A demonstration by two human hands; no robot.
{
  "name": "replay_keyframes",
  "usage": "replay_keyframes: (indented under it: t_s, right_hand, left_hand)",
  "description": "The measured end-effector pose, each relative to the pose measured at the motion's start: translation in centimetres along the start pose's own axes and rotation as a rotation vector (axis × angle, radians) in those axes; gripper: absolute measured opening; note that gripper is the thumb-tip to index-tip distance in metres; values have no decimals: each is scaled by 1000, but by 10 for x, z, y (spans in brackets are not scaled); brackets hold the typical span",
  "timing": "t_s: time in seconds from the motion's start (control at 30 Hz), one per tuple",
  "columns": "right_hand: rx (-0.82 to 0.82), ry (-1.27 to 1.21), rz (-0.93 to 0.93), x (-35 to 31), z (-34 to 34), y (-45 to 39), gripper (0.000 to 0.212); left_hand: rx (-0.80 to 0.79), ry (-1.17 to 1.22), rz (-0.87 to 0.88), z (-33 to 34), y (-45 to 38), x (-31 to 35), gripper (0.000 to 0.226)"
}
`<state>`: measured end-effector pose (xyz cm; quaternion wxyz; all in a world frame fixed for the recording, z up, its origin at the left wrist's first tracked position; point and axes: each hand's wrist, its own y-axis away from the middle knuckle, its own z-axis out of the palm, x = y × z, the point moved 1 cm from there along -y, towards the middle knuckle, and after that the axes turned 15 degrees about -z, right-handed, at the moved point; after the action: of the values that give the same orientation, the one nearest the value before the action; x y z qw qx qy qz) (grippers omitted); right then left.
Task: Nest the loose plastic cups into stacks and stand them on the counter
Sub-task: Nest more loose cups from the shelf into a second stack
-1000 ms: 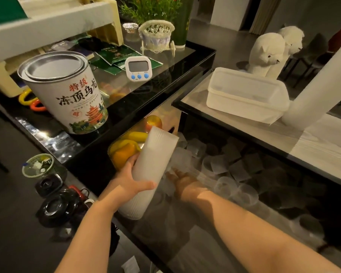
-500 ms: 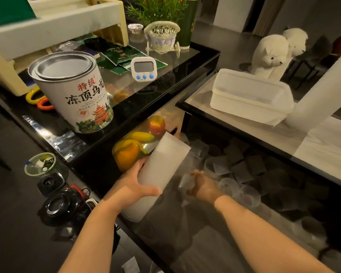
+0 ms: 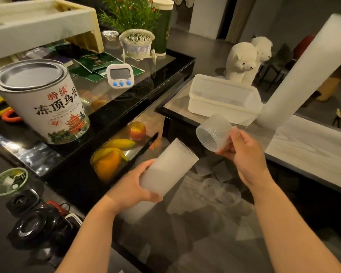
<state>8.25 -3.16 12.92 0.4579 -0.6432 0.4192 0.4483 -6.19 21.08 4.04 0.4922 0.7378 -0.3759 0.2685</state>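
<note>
Head view: left hand [image 3: 134, 186] grips stack [image 3: 165, 170]; right hand [image 3: 244, 152] holds cup [image 3: 213, 133].

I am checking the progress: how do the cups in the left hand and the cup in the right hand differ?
The stack in the left hand is many nested cups, long and tilted; the cup in the right hand is single and short. The stack's open end points up and away; the cup's mouth faces left, towards the camera. Both are translucent ribbed plastic.

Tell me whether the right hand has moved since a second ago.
Yes. The right hand, gripping a small stack of cups, has risen from the loose cups below to the edge of the light counter.
</note>
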Motion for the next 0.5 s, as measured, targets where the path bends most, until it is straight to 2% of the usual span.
replay_keyframes:
  t_s: [0.1, 0.27, 0.37, 0.5]
  right_hand:
    - [-80, -19, 0, -11, 9, 3, 37]
    - [-189, 211, -94, -17, 19, 4, 43]
    - [-274, 349, -212, -18, 27, 2, 42]
    - [-360, 430, -323, -18, 40, 5, 28]
  left_hand:
    - [-4, -37, 56, 4, 1, 8, 94]
    - [-11, -19, 83, 0, 1, 10, 89]
    - [-15, 4, 82, -5, 3, 9, 88]
    - [-6, 59, 76, -10, 4, 7, 87]
